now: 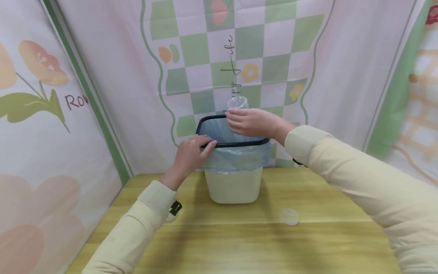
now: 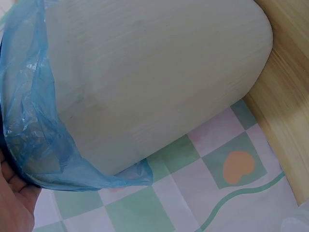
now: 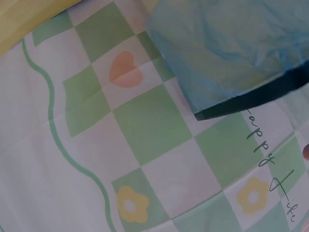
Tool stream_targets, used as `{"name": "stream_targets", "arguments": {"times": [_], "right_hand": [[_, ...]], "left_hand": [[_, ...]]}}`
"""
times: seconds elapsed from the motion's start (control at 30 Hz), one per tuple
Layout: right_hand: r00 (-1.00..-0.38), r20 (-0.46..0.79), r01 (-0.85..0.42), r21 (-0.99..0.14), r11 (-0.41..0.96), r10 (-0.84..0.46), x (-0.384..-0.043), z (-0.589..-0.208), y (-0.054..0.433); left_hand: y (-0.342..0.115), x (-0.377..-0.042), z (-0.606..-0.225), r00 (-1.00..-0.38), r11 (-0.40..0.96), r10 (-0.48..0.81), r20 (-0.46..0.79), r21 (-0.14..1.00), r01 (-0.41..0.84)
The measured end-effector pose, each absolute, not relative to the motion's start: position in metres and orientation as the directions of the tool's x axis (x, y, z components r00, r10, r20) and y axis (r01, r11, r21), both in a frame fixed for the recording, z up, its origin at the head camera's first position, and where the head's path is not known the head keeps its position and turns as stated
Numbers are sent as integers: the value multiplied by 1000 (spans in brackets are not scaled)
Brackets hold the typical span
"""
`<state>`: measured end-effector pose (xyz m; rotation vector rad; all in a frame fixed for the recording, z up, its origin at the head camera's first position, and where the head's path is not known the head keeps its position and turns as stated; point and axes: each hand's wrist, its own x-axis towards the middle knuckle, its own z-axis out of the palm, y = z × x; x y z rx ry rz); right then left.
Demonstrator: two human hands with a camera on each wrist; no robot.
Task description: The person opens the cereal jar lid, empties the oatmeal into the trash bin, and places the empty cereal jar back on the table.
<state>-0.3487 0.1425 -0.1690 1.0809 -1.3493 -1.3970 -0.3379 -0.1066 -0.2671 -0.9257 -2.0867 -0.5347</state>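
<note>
A cream trash bin [image 1: 234,186] stands on the table, lined with a blue plastic bag [image 1: 236,158] folded out over its black rim [image 1: 239,144]. My left hand [image 1: 189,154] grips the rim at its near left corner, thumb along the front and fingers over the edge. Above the bin's opening, my right hand [image 1: 251,122] holds a clear plastic cup [image 1: 237,102]; the fingers hide most of the cup. The left wrist view shows the bin's side wall [image 2: 145,82] and part of my left hand [image 2: 17,203] at the rim. Only a fingertip [image 3: 306,152] shows in the right wrist view.
A clear round lid [image 1: 289,216] lies on the wooden table [image 1: 232,243], right of the bin and nearer to me. Behind the bin hangs a printed curtain [image 1: 222,49] with green checks. More printed cloth [image 1: 37,152] closes off the left side.
</note>
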Motion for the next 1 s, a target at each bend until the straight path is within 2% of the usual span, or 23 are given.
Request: {"name": "stream_targets", "arguments": {"times": [0.2, 0.4, 0.57, 0.73, 0.9, 1.0], "right_hand": [[-210, 79, 45, 996, 71, -974, -348, -170, 142], [-249, -4, -8, 1000, -2, -968, -349, -175, 141], [-245, 118, 34, 993, 113, -962, -348, -170, 140], [-216, -7, -24, 1000, -2, -976, -350, -168, 138], [-203, 62, -32, 997, 70, -977, -350, -164, 137], [-194, 17, -50, 998, 28, -981, -350, -167, 136]], "left_hand": [[-107, -338, -267, -427, 649, 434, 793, 54, 759], [-106, -337, -268, -443, 654, 439, 782, 60, 754], [-106, -336, -267, -433, 647, 435, 789, 60, 760], [-106, -335, -267, -446, 658, 433, 783, 63, 750], [-107, -335, -265, -439, 649, 436, 785, 63, 758], [-107, -335, -265, -445, 653, 435, 783, 66, 755]]}}
